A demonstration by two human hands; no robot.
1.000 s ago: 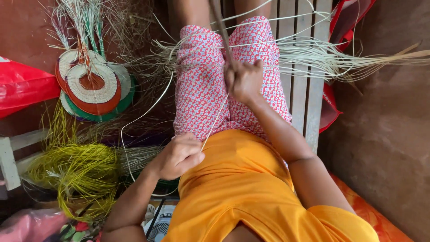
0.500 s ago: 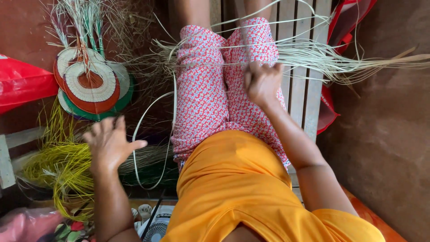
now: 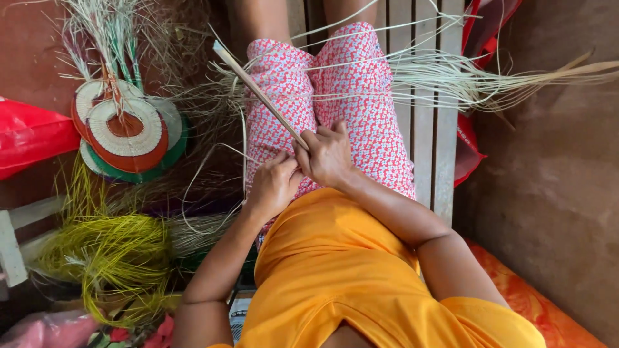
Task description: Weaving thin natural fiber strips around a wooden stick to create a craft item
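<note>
Red plastic bag (image 3: 29, 135) at left edge, crumpled; another red bag (image 3: 467, 151) hangs beside the slatted bench (image 3: 425, 129). Long pale flat strip (image 3: 258, 93), stiff, runs diagonally from the lap up-left. Right hand (image 3: 329, 154) grip closed round its lower end; left hand (image 3: 274, 187) grip pinched just beneath, touching. Round woven fans (image 3: 126, 132) and yellow-green fibre bundle (image 3: 109, 254) lie left.

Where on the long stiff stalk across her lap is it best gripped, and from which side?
Grip the stalk at its near end, from above, where both hands already meet. It slants up and away to the left, and its far end hangs free over loose fibres.
</note>
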